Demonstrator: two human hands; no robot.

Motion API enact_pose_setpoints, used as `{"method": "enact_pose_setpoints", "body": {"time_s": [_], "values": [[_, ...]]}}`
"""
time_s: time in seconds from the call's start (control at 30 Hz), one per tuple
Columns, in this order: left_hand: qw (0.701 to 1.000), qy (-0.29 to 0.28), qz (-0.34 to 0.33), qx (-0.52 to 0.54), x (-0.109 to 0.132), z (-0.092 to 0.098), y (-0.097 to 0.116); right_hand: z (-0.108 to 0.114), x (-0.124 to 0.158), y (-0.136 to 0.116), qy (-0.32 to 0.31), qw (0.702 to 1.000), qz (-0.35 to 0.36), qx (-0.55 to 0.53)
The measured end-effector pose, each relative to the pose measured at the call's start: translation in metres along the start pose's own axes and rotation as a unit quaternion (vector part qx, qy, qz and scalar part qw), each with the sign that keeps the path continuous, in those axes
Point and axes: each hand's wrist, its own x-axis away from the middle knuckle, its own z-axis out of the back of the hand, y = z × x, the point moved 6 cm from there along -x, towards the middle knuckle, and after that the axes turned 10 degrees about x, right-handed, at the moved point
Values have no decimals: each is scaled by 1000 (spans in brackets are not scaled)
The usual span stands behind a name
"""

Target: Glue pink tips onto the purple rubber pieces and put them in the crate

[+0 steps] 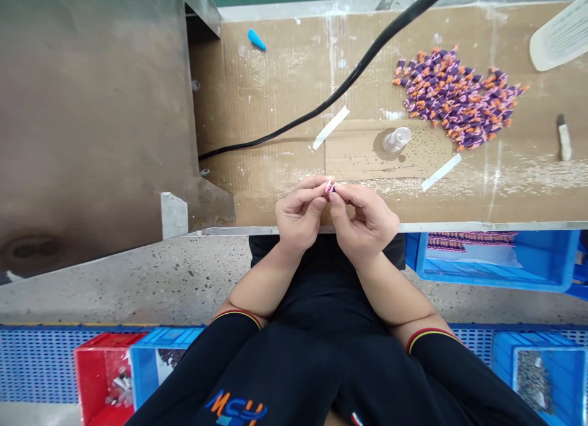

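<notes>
Well, the left hand [298, 216] and the right hand [365, 222] are raised close together at the front edge of the cardboard-topped bench [257, 187]. Both are curled nearly shut, pinching a small pink piece [329, 187] between thumbs and fingers, and the fingertips hide most of its shape.

Directly ahead of the hands lies a raised cardboard patch [358, 156], with a clear plastic bottle [395, 140] on its side on top and a white tape strip [441, 171] at its right end. A second tape strip [331, 127] lies at its left end. Beyond the patch, a loose pile of purple-and-orange pieces [454, 101] spreads across the bench. A black cable [349, 76] cuts diagonally over the cardboard, and a blue cap [256, 40] lies near the far edge. To the right are a small white-handled tool [564, 141] and a white paddle [560, 37].

A large metal panel [92, 107] fills the left side. Under the bench at the right, a blue crate [496, 263] holds rows of pink-and-purple pieces. Down on the floor, past the person's knees, are a red crate [105, 377], a blue crate [160, 358], and another blue crate [546, 377] holding grey bits.
</notes>
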Motion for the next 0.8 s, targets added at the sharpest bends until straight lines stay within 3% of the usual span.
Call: {"method": "enact_pose_setpoints", "body": {"time_s": [0.2,0.8], "values": [[1000,17,24,0,0,1,0,2,-1,2,-20,999,-6,31],[997,-27,-33,-64,2,-3,2,3,-2,3,-12,1000,-27,4]]}}
